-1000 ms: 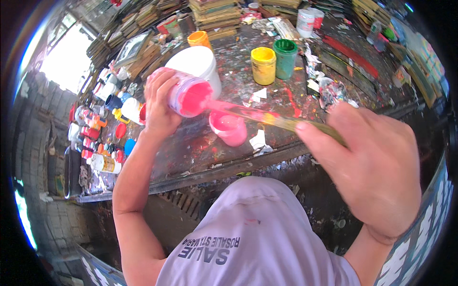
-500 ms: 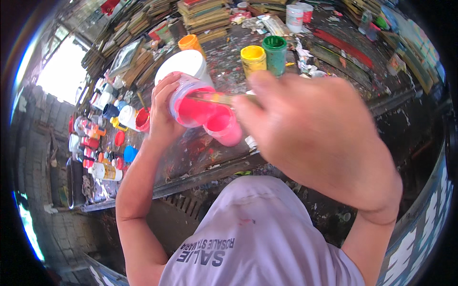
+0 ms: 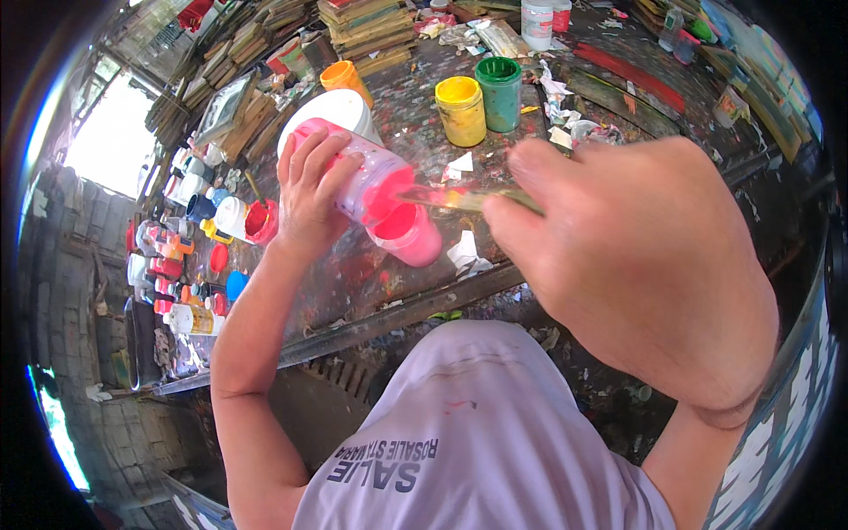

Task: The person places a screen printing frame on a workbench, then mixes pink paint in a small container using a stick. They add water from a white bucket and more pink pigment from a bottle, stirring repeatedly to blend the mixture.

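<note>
Just left of the frame's centre, the left hand (image 3: 309, 196) has its fingers wrapped around a clear plastic jar (image 3: 369, 177) coated inside with pink paint, tipped so that its mouth faces the lower right. Right of centre, the right hand (image 3: 640, 269) pinches a flat, paint-smeared tool (image 3: 464, 200) between thumb and fingers; its far end reaches the jar's mouth — brush or stick, I cannot tell. Beneath that mouth, near the middle of the frame, a small pink cup (image 3: 417, 245) stands on the paint-spattered surface (image 3: 340, 287); whether the two rims touch is unclear. Torn white paper (image 3: 466, 251) lies just right of the cup. Behind the jar is a white bucket (image 3: 329, 109), with an orange paint jar (image 3: 345, 79) just beyond it. At upper centre a yellow paint jar (image 3: 461, 122) and a green paint jar (image 3: 501, 104) stand side by side. Toward the left edge, a white tub smeared with red (image 3: 234, 216) lies among many small bottles, with a blue lid (image 3: 236, 284) lower down — and stacked wooden frames (image 3: 367, 34) fill the top.
</note>
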`<control>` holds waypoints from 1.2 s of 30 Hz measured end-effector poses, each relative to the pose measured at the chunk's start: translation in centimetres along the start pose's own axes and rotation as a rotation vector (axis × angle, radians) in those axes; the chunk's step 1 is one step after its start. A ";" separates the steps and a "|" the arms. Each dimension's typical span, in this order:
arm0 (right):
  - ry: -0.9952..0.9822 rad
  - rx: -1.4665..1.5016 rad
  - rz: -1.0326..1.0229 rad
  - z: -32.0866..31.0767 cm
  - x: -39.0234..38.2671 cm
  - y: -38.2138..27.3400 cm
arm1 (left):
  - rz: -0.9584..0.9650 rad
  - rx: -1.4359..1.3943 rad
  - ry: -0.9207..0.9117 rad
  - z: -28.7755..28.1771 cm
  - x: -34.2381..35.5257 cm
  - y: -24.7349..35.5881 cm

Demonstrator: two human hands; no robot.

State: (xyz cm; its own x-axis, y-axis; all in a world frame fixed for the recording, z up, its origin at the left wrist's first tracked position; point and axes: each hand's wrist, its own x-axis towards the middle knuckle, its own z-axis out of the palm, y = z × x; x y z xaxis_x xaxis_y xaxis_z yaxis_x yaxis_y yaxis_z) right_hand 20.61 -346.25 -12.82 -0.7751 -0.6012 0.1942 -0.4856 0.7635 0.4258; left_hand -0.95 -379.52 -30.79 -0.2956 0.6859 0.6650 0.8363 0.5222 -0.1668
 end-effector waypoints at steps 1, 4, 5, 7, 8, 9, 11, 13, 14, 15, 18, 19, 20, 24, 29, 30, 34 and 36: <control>0.023 0.068 0.046 -0.2 -0.1 -0.2 | -0.001 0.047 -0.020 0.0 -0.1 -0.1; 0.118 0.359 0.262 -0.5 -0.8 -0.7 | 0.000 0.131 -0.056 -0.3 -0.4 -0.3; 0.106 0.378 0.272 -0.2 -1.1 -0.6 | -0.011 0.144 -0.071 -0.5 -0.6 -0.5; 0.036 0.323 0.217 0.5 -1.8 -0.5 | -0.029 0.165 -0.072 -0.7 -0.8 -0.8; -0.064 0.267 0.201 1.2 -2.1 -0.5 | -0.036 0.173 -0.058 -0.8 -0.8 -1.1; 0.001 0.246 0.128 1.9 -2.3 -0.4 | -0.044 0.176 -0.044 -0.8 -0.9 -1.3; 0.027 0.237 0.084 3.3 -2.5 -0.6 | -0.121 0.064 0.017 -0.9 -1.1 -1.6; 0.018 0.217 0.042 4.1 -2.3 -0.7 | -0.231 -0.099 0.078 -1.0 -1.6 -1.7; -0.004 0.208 0.008 4.3 -2.3 -0.8 | -0.303 -0.203 0.110 -0.7 -1.9 -1.5; 0.008 0.215 0.037 4.2 -2.4 -0.8 | -0.367 -0.307 0.141 -0.6 -2.2 -1.5; 0.034 0.233 0.081 2.8 -3.2 -0.7 | -0.486 -0.301 0.116 -0.9 -3.5 -0.9; 0.056 0.232 0.100 2.2 -3.7 -0.5 | -0.517 -0.322 0.123 -1.0 -3.9 -0.7; 0.045 0.226 0.124 1.6 -4.2 -0.4 | -0.525 -0.352 0.130 -0.9 -4.1 -0.6; 0.097 0.184 0.299 -0.4 -5.2 0.3 | -0.556 -0.239 0.153 -1.2 -5.6 0.7; 0.277 0.436 0.213 -1.5 -3.6 1.3 | -0.715 -0.179 0.157 -1.6 -8.9 3.5; 0.240 0.486 0.250 -1.5 -2.9 1.1 | -0.696 -0.134 0.132 -1.6 -9.5 3.9; 0.227 0.348 -0.027 1.2 1.7 -0.9 | -0.734 -0.118 0.159 -1.7 -12.0 6.7; 0.204 0.357 -0.104 3.7 5.2 -3.2 | -0.793 -0.192 0.243 -1.1 -13.0 8.0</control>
State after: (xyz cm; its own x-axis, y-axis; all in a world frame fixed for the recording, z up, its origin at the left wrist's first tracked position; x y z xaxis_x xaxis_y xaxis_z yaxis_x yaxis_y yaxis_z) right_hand 16.67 -350.93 -16.46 -0.6360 -0.6864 0.3527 -0.6943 0.7085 0.1268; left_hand 10.06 -384.78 -39.99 -0.7380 0.0138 0.6747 0.4939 0.6923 0.5261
